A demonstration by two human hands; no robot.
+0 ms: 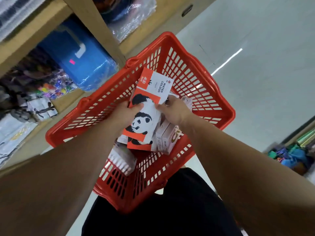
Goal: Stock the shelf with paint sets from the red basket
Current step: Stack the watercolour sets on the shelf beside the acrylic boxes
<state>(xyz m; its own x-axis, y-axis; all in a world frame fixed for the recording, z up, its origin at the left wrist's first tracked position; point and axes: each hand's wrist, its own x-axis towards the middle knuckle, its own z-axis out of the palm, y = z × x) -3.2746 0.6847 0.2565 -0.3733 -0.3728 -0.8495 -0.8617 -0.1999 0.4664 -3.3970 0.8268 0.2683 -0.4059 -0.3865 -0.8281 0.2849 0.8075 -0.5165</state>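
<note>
**A:** Pale, glossy floor (255,57) fills the right side. A tan board shelf (81,12) climbs the left, its bays packed with film-wrapped goods. Where is the stock?

**B:** Over the red basket (196,79), a rigid plastic tub with latticed walls and a rounded rim. It sits just beside the shelf, its near corner at the person's dark-clothed legs. The paint sets (146,116) are flat cardboard boxes, orange and white with a panda print, smooth-faced and sharp-cornered. They are held just above the other pale boxes (167,137), which lie loose on the basket's bottom.

**A:** How are they held?

**B:** The left grip (124,113) is curled round the left edge, thumb flat on the printed face. The right grip (173,110) pinches the opposite edge. It looks like two boxes fanned together, though I can't be sure.

**A:** What could go wrong?

**B:** Slippage, I'd judge. It's slick card on slick card, held only at the edges. If the pinch eases on the way to the shelf, the upper box could slide off and drop back in. A corner could also snag the lattice, and a knock from an arm might shift the light basket.
</note>
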